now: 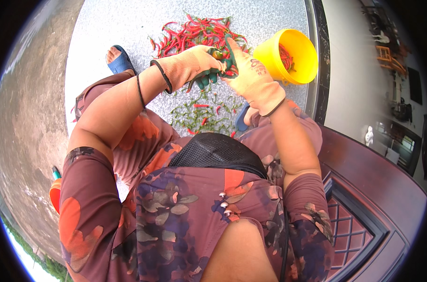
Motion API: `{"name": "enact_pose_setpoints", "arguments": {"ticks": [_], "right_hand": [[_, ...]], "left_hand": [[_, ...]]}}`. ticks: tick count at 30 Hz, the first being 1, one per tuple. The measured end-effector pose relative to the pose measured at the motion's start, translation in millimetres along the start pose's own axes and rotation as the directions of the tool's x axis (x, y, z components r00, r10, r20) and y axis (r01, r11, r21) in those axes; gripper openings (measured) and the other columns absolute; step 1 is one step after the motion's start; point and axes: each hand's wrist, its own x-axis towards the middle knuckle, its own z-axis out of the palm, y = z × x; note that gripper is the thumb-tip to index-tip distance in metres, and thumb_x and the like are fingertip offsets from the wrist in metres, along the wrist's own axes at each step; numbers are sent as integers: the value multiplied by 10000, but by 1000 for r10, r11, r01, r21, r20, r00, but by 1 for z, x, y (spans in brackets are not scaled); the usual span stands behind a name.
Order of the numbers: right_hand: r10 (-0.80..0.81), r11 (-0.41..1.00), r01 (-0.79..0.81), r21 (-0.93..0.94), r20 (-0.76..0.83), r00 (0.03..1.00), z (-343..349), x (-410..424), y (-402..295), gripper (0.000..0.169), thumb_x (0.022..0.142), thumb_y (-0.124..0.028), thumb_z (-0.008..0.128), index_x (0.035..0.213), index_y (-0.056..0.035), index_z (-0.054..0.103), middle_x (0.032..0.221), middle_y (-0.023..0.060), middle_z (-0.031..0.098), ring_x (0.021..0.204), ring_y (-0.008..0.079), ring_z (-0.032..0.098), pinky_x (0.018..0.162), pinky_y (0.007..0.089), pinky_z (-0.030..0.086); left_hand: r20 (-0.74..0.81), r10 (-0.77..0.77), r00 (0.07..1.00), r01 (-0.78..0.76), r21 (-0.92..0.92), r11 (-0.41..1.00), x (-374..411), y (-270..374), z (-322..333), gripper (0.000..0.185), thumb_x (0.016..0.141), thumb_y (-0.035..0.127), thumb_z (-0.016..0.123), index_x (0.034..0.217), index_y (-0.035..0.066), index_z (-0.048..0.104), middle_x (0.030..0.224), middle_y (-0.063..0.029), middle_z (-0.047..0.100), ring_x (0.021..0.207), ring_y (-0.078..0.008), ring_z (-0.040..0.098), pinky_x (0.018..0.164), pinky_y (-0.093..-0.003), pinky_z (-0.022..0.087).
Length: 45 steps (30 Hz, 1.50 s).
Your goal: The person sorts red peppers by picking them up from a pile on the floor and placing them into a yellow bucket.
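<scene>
Both of my hands wear peach knit gloves with dark green coated palms, and they meet above the floor. My left hand (196,65) is closed around chili peppers, with an orange-green one (217,55) showing at its thumb. Red chilies (230,73) show in the grip of my right hand (250,72), its index finger pointing up and away. The fingers hide much of what they hold. Just beyond them lies a pile of red chili peppers (188,33) with green stems. Cut or plucked green stems (190,118) and a few red pieces are scattered nearer to me.
A yellow bucket (266,58) with red chilies inside leans or lies tilted to the right, by a metal door sill (310,95). My feet in blue slippers (121,60) flank the stems. A dark wooden door panel (372,176) is at right, an orange container (54,195) at left.
</scene>
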Motion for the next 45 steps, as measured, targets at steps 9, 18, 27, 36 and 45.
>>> {"name": "enact_pose_setpoints", "arguments": {"ticks": [9, 18, 27, 36, 45], "right_hand": [[137, 984, -133, 118, -22, 990, -31, -14, 5, 320, 785, -289, 675, 980, -49, 592, 872, 165, 636, 787, 306, 620, 689, 396, 460], [-256, 960, 225, -163, -202, 945, -8, -3, 14, 233, 780, -112, 680, 997, -47, 625, 884, 140, 642, 808, 306, 620, 715, 359, 491], [6, 867, 14, 499, -38, 999, -11, -17, 24, 212, 764, -23, 648, 974, -40, 622, 876, 137, 654, 788, 226, 647, 695, 316, 510], [85, 959, 87, -271, 565, 821, 28, -40, 52, 477, 827, -312, 628, 1181, -25, 486, 1091, 206, 584, 1058, 341, 564, 886, 411, 448], [-3, 937, 143, -319, 401, 916, 30, -39, 72, 300, 840, -278, 590, 1047, -61, 585, 1004, 156, 641, 931, 314, 634, 775, 426, 499]], "left_hand": [[-118, 82, 990, -105, -202, 974, 20, -18, -35, 111, 843, 159, 621, 895, 67, 589, 621, -20, 568, 459, -124, 519, 396, -260, 432], [-41, 30, 999, -35, -131, 991, 17, -16, -30, 188, 831, 245, 642, 824, 61, 606, 610, -16, 552, 472, -128, 510, 419, -271, 417], [93, -13, 996, 24, -123, 992, 34, -27, -53, 282, 874, 222, 555, 1126, 108, 608, 651, 5, 549, 522, -108, 510, 448, -259, 436], [85, -123, 989, 146, -382, 913, 108, 11, 4, 197, 886, 291, 576, 971, 122, 633, 640, 7, 538, 496, -106, 477, 441, -255, 408], [59, 143, 988, -112, -367, 923, 192, 89, 121, 448, 734, 391, 743, 1063, 106, 637, 988, -75, 639, 756, -195, 620, 688, -321, 540]]}}
